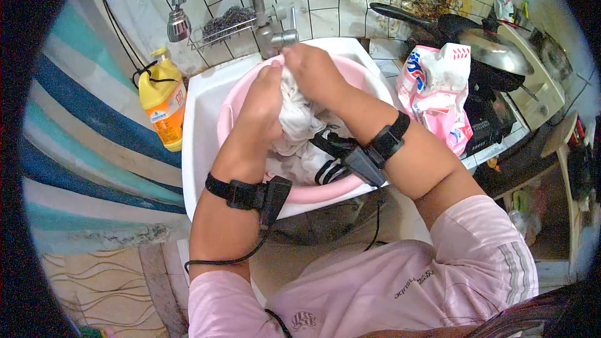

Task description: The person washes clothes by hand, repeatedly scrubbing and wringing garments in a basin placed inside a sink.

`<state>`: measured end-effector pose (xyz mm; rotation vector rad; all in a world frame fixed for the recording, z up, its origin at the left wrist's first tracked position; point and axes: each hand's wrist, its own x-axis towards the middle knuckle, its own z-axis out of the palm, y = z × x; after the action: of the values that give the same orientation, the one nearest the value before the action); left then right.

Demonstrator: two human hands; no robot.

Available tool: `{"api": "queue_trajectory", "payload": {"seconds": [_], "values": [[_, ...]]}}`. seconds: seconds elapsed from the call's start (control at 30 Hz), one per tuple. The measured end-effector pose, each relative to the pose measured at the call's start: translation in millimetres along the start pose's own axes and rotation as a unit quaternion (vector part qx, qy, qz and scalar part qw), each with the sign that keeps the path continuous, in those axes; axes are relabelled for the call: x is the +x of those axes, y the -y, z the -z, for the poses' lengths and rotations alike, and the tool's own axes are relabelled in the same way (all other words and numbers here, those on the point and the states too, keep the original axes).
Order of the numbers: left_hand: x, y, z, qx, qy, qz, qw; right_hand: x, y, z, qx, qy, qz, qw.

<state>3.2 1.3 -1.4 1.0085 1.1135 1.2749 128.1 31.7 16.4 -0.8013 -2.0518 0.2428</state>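
Observation:
A pink basin sits in the white sink. Wet white cloth hangs from my hands down into it, with a black-striped part lower down. My left hand is closed on the cloth at the basin's left side. Beside it, near the back rim, my right hand grips the cloth's upper end, its fingers bent. Each forearm wears a black strap with a small device.
The faucet and a wire rack are behind the sink. A yellow bottle stands left. To the right are a pink-and-white bag, a pan, and a metal lid.

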Motion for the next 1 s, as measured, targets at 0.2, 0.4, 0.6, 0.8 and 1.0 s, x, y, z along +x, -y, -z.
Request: {"api": "queue_trajectory", "payload": {"seconds": [0.2,0.4,0.6,0.8,1.0], "values": [[-14,-18,-8,-0.054,0.013,0.036,0.998,-12,28,-3,0.089,-0.005,0.027,0.996],[-1,-4,-4,-0.146,0.074,0.073,0.984,2,-12,-7,-0.054,-0.019,-0.023,0.998],[-17,-15,-9,-0.126,0.036,0.075,0.988,-9,22,-3,0.033,0.043,0.021,0.998],[-15,-14,-10,-0.014,0.008,0.048,0.999,-5,11,0,0.002,-0.007,-0.123,0.992],[-7,-5,-6,-0.092,0.032,0.065,0.993,3,1,0,-0.004,-0.010,-0.074,0.997]]}}
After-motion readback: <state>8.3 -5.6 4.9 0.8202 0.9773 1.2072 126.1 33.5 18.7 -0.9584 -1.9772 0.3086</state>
